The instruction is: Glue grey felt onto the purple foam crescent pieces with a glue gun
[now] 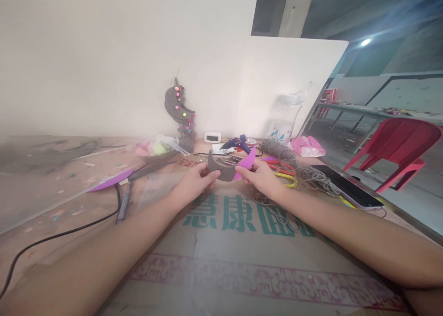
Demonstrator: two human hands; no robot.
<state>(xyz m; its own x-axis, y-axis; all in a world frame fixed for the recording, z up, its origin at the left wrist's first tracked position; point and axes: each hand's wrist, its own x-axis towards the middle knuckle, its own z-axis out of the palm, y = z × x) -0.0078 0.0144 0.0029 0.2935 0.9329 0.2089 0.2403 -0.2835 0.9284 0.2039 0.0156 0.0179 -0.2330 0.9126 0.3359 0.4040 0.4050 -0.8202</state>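
Observation:
Between my two hands is a crescent-shaped piece (224, 172), mostly grey-brown, with bright purple showing at its right end. My left hand (195, 182) pinches its left side between thumb and fingers. On the purple part, my right hand (258, 175) has a like grip, thumb in front and fingers behind. The crescent is held a little above the table, horns upward. Just behind it lie a dark blue glue gun (238, 143) and some thin metal tools that I cannot make out well.
A decorated crescent (175, 104) with coloured beads hangs on the wall. Grey yarn (280, 150), yellow-handled scissors (285, 180), a phone (349, 187) and a clear bottle (285, 117) are at right. At left are a black cable (62, 235), a pen (124, 203) and a purple sheet piece (110, 180).

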